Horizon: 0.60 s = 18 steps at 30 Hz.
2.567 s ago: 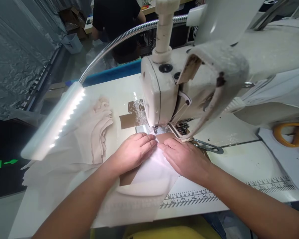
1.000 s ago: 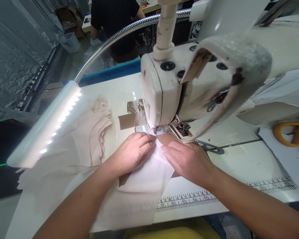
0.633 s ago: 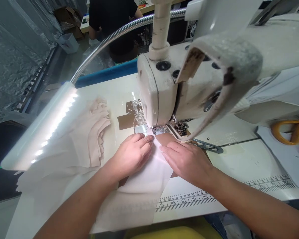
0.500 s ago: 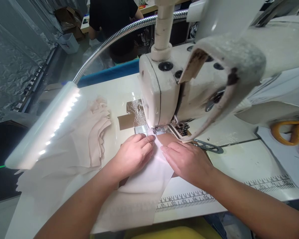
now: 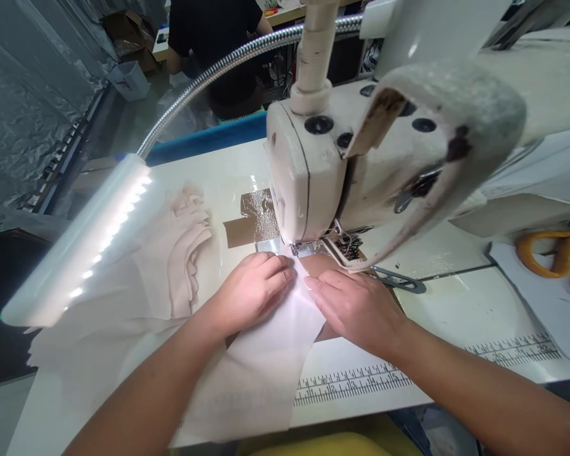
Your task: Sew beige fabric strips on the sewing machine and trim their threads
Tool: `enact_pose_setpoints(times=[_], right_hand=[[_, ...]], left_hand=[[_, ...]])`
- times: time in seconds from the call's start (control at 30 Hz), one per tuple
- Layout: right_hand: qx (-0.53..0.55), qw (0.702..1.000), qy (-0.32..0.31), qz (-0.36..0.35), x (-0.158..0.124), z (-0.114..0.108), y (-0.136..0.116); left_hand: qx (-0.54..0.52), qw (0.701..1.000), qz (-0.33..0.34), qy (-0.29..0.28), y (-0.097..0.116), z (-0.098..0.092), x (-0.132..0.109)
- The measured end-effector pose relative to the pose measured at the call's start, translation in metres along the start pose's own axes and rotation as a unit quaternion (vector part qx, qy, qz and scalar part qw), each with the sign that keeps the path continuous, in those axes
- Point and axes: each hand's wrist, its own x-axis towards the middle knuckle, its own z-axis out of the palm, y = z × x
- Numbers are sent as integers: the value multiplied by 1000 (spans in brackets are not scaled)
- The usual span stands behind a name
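Observation:
A pale pink-white piece of fabric (image 5: 278, 354) runs from the table's front edge up to the presser foot (image 5: 297, 248) of a sewing machine (image 5: 304, 171). My left hand (image 5: 254, 288) lies on the fabric's left part, its fingers curled and closed on the cloth just before the foot. On the opposite side my right hand (image 5: 356, 304) pinches the fabric's right edge between thumb and fingers. Part of the cloth is hidden under both hands. Beneath it a brown sheet (image 5: 320, 266) covers the machine bed.
Stacked pale fabric pieces (image 5: 187, 266) lie at the left, under a lit lamp (image 5: 83, 247). A grey metal tool (image 5: 399, 280) and orange-handled scissors (image 5: 546, 253) lie at the right. A printed ruler (image 5: 351, 386) runs along the front. Behind the table sits another person (image 5: 213, 50).
My left hand's fingers have drawn in, more curled than before. The fabric's right edge has shifted slightly left; my right hand has hardly moved. The camera view has shifted a little.

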Motion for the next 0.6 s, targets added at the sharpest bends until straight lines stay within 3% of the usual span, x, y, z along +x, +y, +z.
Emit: enact_pose_setpoints(times=[0.6], right_hand=[[-1,1000,23,-4,1,1,1]], left_hand=[[17,1000,-17,10,10,1,3]])
